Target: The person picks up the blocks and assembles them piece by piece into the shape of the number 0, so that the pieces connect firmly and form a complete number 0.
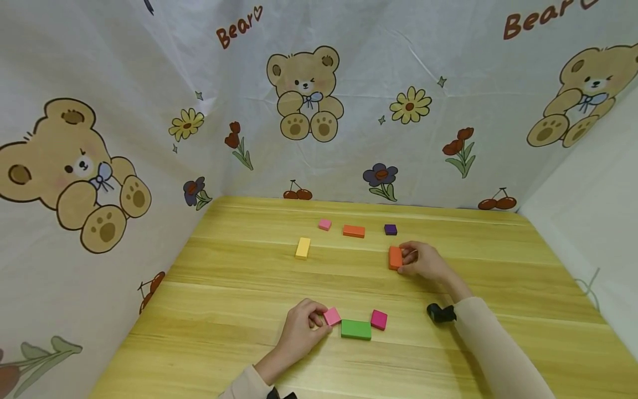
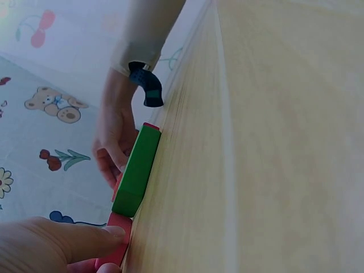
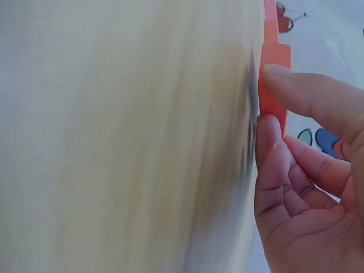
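My left hand (image 1: pixel 301 330) pinches a small pink block (image 1: pixel 332 316) at the left end of a green block (image 1: pixel 356 330). A magenta block (image 1: pixel 379 320) sits at the green block's right end. In the left wrist view, the thumb lies on the pink block (image 2: pixel 119 245), which meets the near end of the green block (image 2: pixel 138 170). Farther back, my right hand (image 1: pixel 423 260) holds an orange block (image 1: pixel 395 258) by its right side. The right wrist view has the thumb against that orange block (image 3: pixel 275 85), with curled fingers below it.
Behind the hands lie a light pink block (image 1: pixel 325 224), a second orange block (image 1: pixel 354 231), a dark purple block (image 1: pixel 391 229) and a yellow block (image 1: pixel 303 248). All are on the wooden table (image 1: pixel 224 332). A bear-printed cloth (image 1: pixel 199 66) borders its back and left.
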Demonstrator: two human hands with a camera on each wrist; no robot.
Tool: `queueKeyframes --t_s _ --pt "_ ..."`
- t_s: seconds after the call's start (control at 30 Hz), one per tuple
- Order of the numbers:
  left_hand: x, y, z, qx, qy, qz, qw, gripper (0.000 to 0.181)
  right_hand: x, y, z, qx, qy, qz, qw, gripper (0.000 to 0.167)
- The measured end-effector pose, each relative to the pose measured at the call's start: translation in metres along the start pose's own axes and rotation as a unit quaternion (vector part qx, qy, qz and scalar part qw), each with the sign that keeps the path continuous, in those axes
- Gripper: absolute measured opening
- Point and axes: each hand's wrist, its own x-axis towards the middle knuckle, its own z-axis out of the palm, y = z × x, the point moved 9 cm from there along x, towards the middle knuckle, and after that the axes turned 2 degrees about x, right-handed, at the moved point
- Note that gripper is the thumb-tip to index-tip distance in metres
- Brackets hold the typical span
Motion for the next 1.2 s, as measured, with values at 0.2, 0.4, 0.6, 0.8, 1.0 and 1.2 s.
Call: queueKeyframes --t_s 0.2,0.4,0.6,0.8,1.0,1.2 --pt "0.000 0.001 0.000 0.002 0.002 0.004 1.0000 0.028 -0.012 -0.010 0.010 -0.013 -0.004 -0.007 0.9999 0.063" --pt "0.000 0.002 -0.001 0.003 0.005 0.011 0.9999 0.028 -0.026 -0.024 0.021 -0.009 -0.012 -0.020 0.9997 0.064" --pt "0.000 0.002 -0.001 0.003 0.004 0.010 0.9999 0.028 -0.039 -0.035 0.032 -0.008 -0.025 -0.047 0.9985 0.064" --pt "0.000 0.002 -0.001 0.003 0.008 0.017 0.9998 0.028 -0.049 -0.043 0.043 0.003 -0.037 -0.059 0.9975 0.063" --pt "0.000 0.002 -0.002 0.005 0.013 0.018 0.9997 0.028 -0.056 -0.051 0.049 0.005 -0.048 -0.067 0.9965 0.062" --pt "0.000 0.002 -0.001 0.005 0.012 0.019 0.9997 0.029 -0.062 -0.056 0.054 0.010 -0.051 -0.076 0.9957 0.062"
